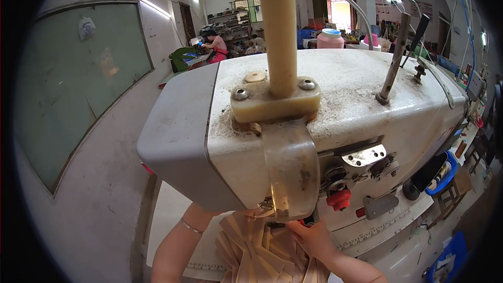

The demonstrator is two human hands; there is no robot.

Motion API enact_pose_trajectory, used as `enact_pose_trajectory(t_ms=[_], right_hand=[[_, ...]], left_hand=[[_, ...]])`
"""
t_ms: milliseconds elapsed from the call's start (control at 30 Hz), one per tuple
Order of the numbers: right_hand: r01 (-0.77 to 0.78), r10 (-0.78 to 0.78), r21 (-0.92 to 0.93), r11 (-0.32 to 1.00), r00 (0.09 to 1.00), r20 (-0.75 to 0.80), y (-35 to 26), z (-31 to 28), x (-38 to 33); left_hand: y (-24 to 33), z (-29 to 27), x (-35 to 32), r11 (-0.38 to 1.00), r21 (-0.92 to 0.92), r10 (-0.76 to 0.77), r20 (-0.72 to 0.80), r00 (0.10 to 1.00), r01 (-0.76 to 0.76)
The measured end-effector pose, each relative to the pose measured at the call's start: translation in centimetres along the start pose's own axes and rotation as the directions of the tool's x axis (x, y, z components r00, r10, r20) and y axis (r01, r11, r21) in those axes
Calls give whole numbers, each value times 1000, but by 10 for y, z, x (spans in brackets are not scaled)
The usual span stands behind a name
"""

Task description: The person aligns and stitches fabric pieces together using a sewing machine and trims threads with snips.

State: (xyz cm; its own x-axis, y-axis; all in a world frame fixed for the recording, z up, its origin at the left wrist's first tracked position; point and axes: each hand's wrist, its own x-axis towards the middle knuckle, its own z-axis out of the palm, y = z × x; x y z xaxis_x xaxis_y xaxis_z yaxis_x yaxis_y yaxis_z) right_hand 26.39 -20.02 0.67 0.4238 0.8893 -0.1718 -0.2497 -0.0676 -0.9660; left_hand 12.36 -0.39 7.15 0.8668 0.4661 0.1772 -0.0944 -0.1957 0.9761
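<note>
A dusty white sewing machine head (335, 99) fills the middle of the head view, with a clear plastic guard (291, 173) hanging at its front. Under it lies tan pleated fabric (257, 254). My right hand (313, 237) presses on the fabric just below the guard, fingers toward the needle area. My left forearm comes up from the lower left with a thin bracelet (190, 226); my left hand (246, 213) is mostly hidden beneath the machine head, at the fabric's far edge.
A cream thread-stand post (278, 26) rises from the machine top, beside a metal rod (394, 63) and wire guide. A red knob (339, 199) sits on the machine face. A green board (68, 89) hangs on the left wall. Another person (216, 46) works far back. A blue bin (443, 181) stands right.
</note>
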Motion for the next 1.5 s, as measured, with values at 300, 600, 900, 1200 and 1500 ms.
enact_pose_trajectory(t_ms=[300,600,900,1200,1500], right_hand=[[312,-311,3,950,946,-96,-9,-27,31],[695,-612,-228,682,713,342,-23,-38,30],[775,-547,-549,314,620,562,-8,-45,43],[806,-666,-580,122,499,554,9,-44,62],[738,-702,-616,276,592,395,8,-22,38]], left_hand=[[-17,-8,-1,973,218,108,-172,979,-69],[-8,85,-77,917,-30,-383,-340,859,398],[-27,93,-58,954,-252,-257,-424,868,160],[-42,90,-52,945,-307,-252,-466,848,112],[-60,95,-54,978,-190,-177,-574,800,80]])
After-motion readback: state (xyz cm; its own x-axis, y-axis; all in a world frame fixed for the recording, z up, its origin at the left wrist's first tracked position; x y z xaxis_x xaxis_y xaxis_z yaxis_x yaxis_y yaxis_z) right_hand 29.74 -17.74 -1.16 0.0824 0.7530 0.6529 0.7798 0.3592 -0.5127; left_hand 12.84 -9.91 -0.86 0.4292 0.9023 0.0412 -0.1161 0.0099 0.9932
